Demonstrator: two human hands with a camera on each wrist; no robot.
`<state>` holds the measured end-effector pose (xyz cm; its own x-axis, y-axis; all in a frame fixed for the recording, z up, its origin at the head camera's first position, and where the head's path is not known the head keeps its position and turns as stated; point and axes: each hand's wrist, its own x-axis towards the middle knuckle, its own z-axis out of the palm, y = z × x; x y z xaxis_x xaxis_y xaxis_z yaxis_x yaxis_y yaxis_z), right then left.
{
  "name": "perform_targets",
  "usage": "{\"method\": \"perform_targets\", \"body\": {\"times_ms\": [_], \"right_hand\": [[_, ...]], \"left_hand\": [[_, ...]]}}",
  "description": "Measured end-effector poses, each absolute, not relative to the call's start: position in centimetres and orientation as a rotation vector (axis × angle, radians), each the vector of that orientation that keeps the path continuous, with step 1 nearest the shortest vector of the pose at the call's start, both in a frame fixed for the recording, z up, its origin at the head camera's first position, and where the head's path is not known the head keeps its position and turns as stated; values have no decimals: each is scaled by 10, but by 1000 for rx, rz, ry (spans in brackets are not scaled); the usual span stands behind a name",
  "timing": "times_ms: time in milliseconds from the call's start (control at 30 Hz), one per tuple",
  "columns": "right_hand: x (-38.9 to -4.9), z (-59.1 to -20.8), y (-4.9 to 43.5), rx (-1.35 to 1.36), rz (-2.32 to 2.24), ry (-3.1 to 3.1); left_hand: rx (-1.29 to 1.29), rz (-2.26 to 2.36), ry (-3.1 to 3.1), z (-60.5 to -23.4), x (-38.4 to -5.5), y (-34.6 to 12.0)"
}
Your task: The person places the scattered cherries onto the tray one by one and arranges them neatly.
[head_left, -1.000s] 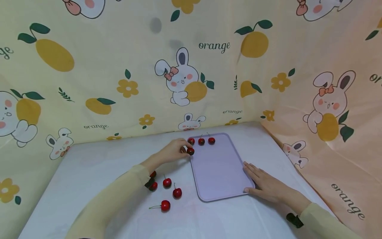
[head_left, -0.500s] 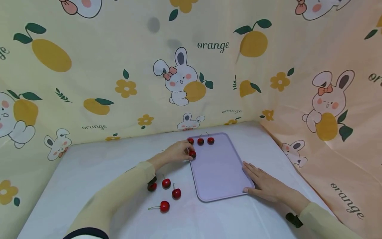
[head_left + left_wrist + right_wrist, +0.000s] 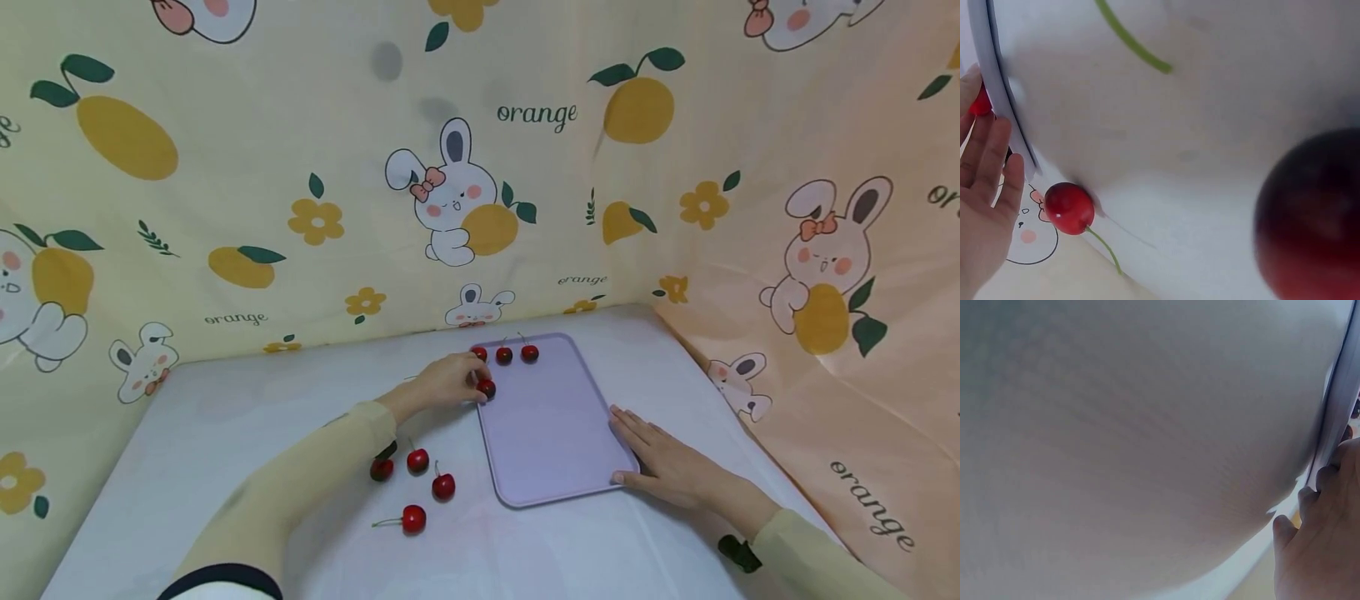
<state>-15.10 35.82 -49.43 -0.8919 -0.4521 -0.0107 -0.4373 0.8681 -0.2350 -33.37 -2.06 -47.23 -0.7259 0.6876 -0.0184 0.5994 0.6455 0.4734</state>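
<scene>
At the left rim of the lilac tray (image 3: 555,433), my left hand (image 3: 444,382) pinches a red cherry (image 3: 487,390) between thumb and fingers. That cherry (image 3: 982,103) shows partly in the left wrist view, over the tray's edge. Three cherries stand in a row along the tray's far end: one (image 3: 479,354) at the corner, partly behind my fingers, a middle one (image 3: 504,356) and a right one (image 3: 529,353). My right hand (image 3: 663,458) rests with straight fingers against the tray's right rim; the right wrist view shows its fingers beside the tray wall (image 3: 1335,406).
Left of the tray, several cherries lie on the white table (image 3: 480,558), among them a front one (image 3: 414,519) with its stem pointing left. A loose cherry (image 3: 1069,208) lies beyond the left hand in the left wrist view. A patterned cloth (image 3: 322,125) hangs behind.
My left hand has moved slightly right and toward me, bringing the pinched cherry from the tray's left rim to just inside it. The right hand stays in place.
</scene>
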Motion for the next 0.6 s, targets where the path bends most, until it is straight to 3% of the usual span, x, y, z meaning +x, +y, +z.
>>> {"method": "perform_targets", "body": {"times_ms": [600], "right_hand": [[-151,-496,359,-716,-350,2983]], "left_hand": [[1099,653,2662,-466,-333,-24]]}}
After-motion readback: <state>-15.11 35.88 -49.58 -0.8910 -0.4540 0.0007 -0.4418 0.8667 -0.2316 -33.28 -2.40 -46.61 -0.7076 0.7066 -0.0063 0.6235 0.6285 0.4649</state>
